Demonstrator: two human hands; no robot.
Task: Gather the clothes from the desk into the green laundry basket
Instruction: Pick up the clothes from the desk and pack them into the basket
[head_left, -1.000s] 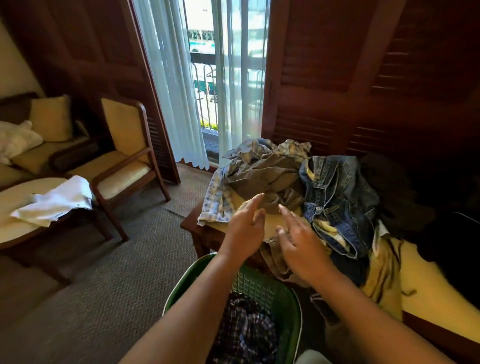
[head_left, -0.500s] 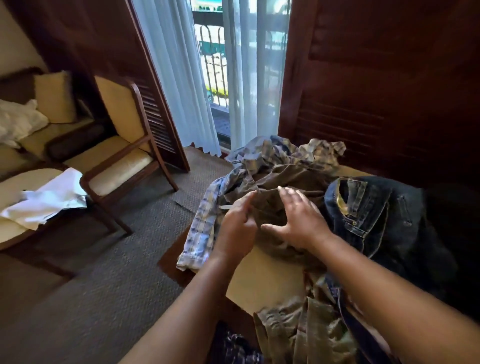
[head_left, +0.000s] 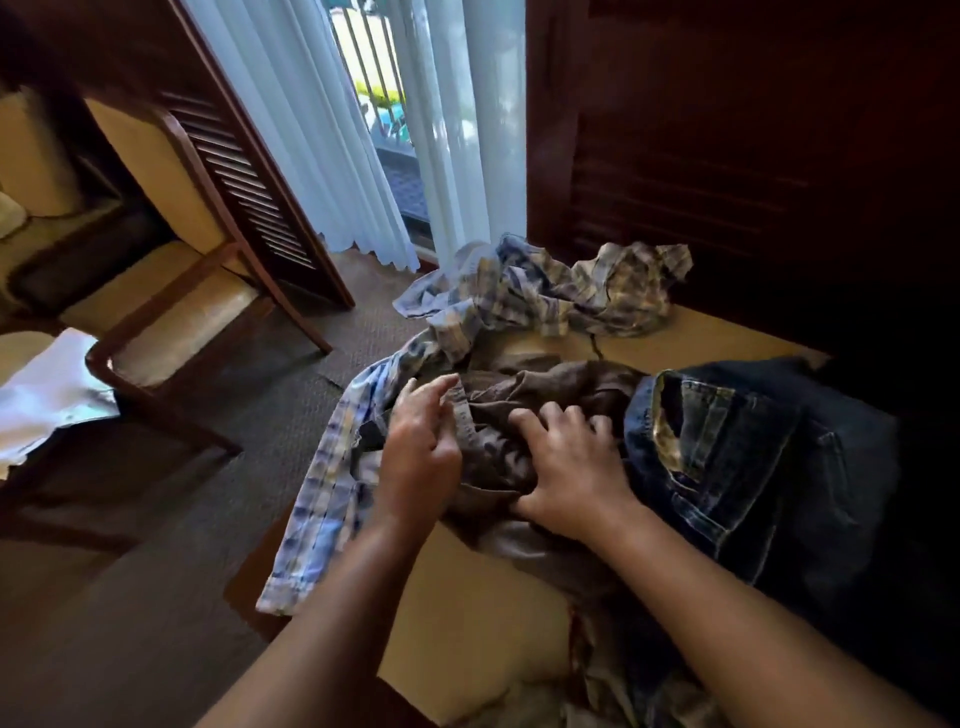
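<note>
Two grips hold the brown garment (head_left: 524, 400) on the counter (head_left: 467, 618): my left hand (head_left: 421, 457) pinching its edge, my right hand (head_left: 571, 475) bunching its middle just left of the jeans (head_left: 753, 467); next I'd lift it toward the basket, unseen here.

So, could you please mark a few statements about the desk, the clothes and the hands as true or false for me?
1. The left hand and the right hand are both on the brown garment. True.
2. The green laundry basket is in view beside the desk. False: no basket shows in this view.
3. The denim jeans lie to the left of the brown garment. False: they lie to its right.
4. Part of the plaid shirt hangs over the desk's left edge. True.
</note>
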